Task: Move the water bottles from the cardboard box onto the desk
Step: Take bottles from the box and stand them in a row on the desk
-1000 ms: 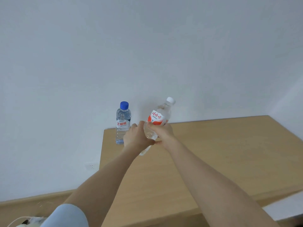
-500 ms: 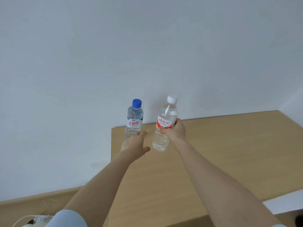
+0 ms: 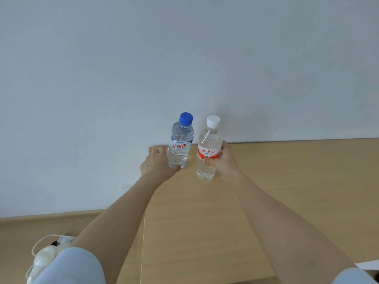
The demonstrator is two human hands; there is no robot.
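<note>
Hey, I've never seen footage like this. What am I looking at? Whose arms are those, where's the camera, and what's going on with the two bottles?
There is no machine here, just a person working bare-handed. The picture comes from a wide-angle camera worn on their head, looking forward and down. A wooden desk stands against a white wall. The blue-capped bottle stands upright near the desk's far left corner. The left hand is right against its lower part, but I cannot tell whether it grips. The right hand holds the white-capped bottle upright beside it, base at or just above the desk.
</note>
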